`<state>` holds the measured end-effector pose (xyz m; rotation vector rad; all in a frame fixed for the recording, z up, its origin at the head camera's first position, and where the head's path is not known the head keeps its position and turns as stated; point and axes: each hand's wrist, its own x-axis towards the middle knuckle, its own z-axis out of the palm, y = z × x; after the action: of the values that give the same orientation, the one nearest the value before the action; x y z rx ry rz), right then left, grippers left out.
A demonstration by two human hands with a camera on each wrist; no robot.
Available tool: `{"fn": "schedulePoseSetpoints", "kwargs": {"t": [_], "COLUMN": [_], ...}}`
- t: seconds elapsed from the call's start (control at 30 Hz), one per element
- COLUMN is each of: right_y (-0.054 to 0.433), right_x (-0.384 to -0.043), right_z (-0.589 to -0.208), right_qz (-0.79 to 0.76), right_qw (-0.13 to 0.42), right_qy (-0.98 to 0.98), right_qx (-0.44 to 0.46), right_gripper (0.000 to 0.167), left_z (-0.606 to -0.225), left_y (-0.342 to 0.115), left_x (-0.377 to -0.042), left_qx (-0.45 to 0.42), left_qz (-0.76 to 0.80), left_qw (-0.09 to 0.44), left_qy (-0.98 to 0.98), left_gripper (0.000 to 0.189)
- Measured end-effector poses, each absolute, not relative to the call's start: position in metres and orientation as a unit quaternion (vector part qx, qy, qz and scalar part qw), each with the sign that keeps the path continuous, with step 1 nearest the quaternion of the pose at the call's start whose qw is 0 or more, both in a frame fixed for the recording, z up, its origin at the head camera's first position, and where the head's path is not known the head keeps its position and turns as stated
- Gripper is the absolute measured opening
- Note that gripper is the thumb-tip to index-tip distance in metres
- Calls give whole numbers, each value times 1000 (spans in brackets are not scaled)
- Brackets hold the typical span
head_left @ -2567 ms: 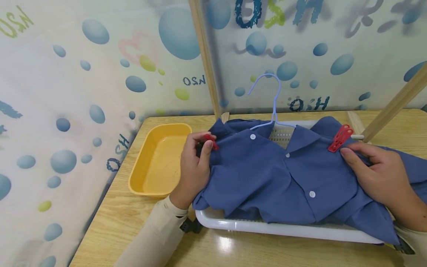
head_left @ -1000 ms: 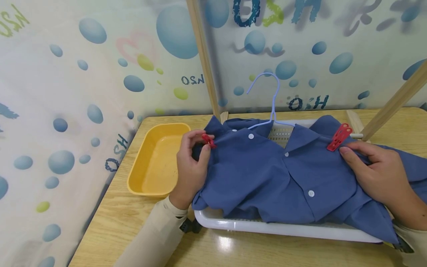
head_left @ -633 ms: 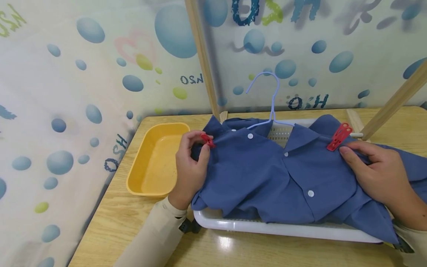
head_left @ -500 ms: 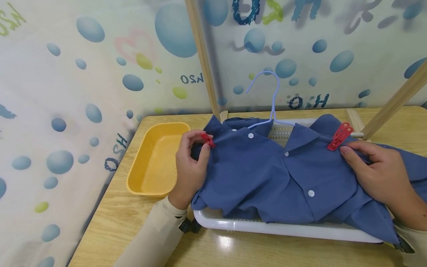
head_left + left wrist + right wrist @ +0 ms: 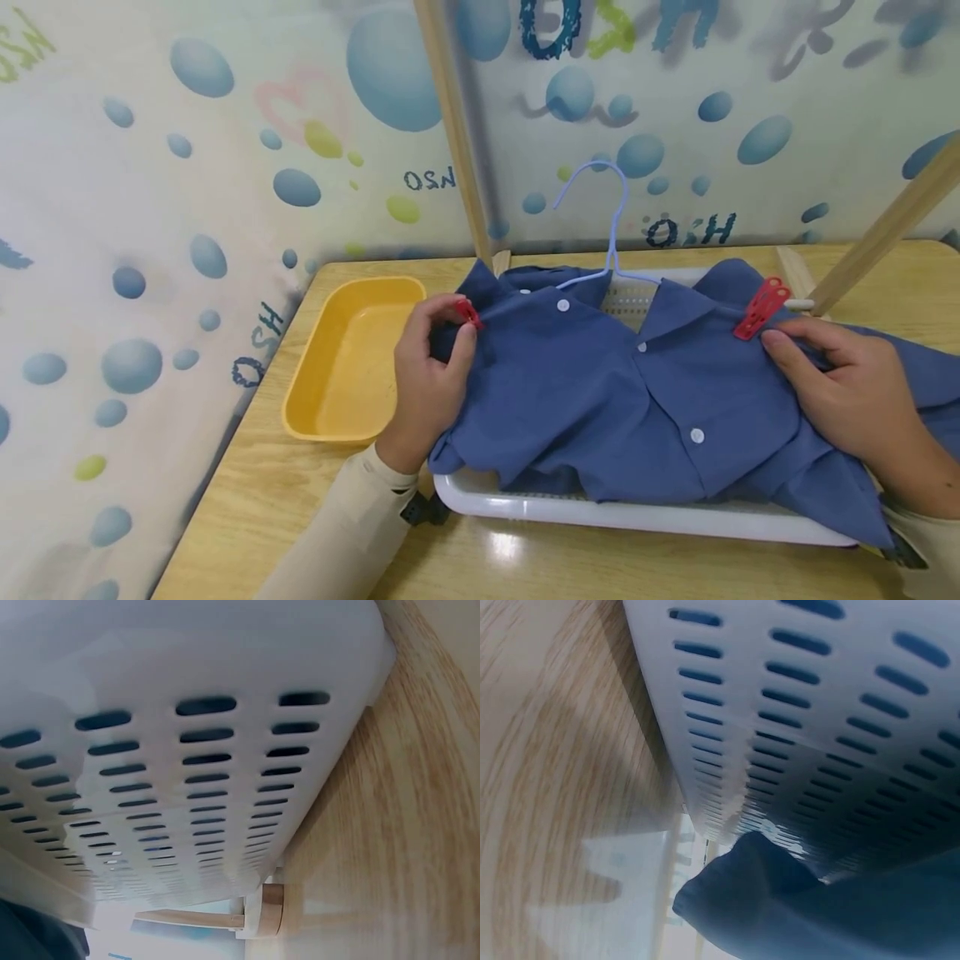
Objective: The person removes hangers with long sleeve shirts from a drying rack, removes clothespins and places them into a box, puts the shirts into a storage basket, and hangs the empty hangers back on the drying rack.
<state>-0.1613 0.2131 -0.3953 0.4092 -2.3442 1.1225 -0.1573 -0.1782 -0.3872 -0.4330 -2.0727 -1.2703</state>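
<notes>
Now the left hand (image 5: pixel 431 371) pinches a red clothespin (image 5: pixel 469 313) between thumb and fingers, at one shoulder of a blue button-up shirt (image 5: pixel 555 392). At the other shoulder, the right hand (image 5: pixel 858 383) has thumb and forefinger closed on the cloth, just beside a second clothespin (image 5: pixel 762 308) fixed there. The shirt lies spread across a white plastic basket (image 5: pixel 600 510), one sleeve reaching past the basket's right end; a lilac hanger (image 5: pixel 613 217) sits inside its collar, hook rising toward the table's far edge. Both wrist views show the basket's slotted walls. Near the far left corner of the wooden table (image 5: pixel 247 517) stands a yellow tub (image 5: pixel 360 358), partly covered by the left hand. Two wooden poles (image 5: pixel 453 125) slant up along the far edge, before a bubble-printed sheet (image 5: pixel 225 133).
</notes>
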Motion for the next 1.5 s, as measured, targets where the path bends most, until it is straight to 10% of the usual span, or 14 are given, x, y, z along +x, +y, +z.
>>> {"fn": "schedulePoseSetpoints", "kwargs": {"t": [1.5], "right_y": [212], "right_x": [-162], "right_z": [-397], "right_qz": [410], "right_qw": [257], "right_qy": [-862], "right_qx": [154], "right_gripper": [11], "left_z": [-390], "left_y": [-178], "left_x": [-158], "left_qx": [-180], "left_qz": [-520], "left_qw": [361], "left_qy": [-753], "left_gripper": [36]}}
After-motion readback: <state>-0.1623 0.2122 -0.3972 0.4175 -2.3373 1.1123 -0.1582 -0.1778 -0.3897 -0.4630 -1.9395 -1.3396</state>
